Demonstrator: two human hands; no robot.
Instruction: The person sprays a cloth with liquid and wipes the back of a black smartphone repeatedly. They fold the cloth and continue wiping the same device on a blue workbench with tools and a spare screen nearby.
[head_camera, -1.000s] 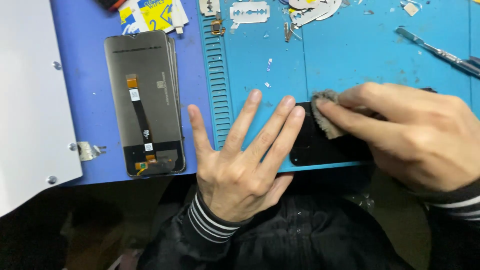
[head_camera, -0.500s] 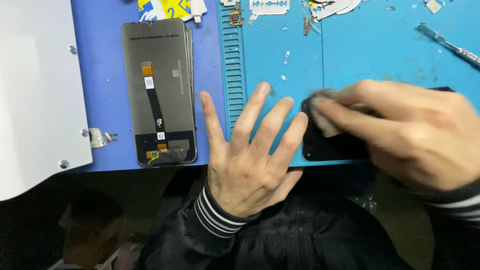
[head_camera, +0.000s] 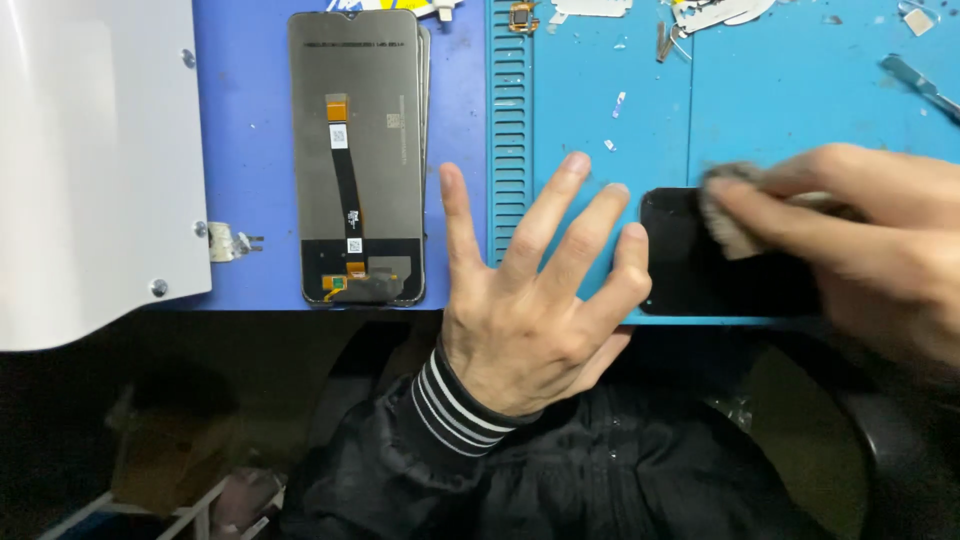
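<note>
My left hand (head_camera: 535, 300) lies flat on the blue work mat (head_camera: 790, 110) with fingers spread, its little finger touching the left end of a black phone screen (head_camera: 690, 275). My right hand (head_camera: 860, 245) presses a small grey cloth pad (head_camera: 728, 215) onto that screen with the fingertips. The screen lies along the mat's near edge, partly hidden under my right hand.
A stack of phone display panels (head_camera: 358, 150) lies face down on the darker blue mat (head_camera: 245, 120) at left, flex cable up. A white metal housing (head_camera: 95, 160) sits far left. Scraps, small parts (head_camera: 715, 12) and tweezers (head_camera: 918, 85) lie along the back.
The view has shifted left, so everything sits further right in frame. My right hand has blurred and slid the grey pad slightly along the black screen. The left hand stays spread.
</note>
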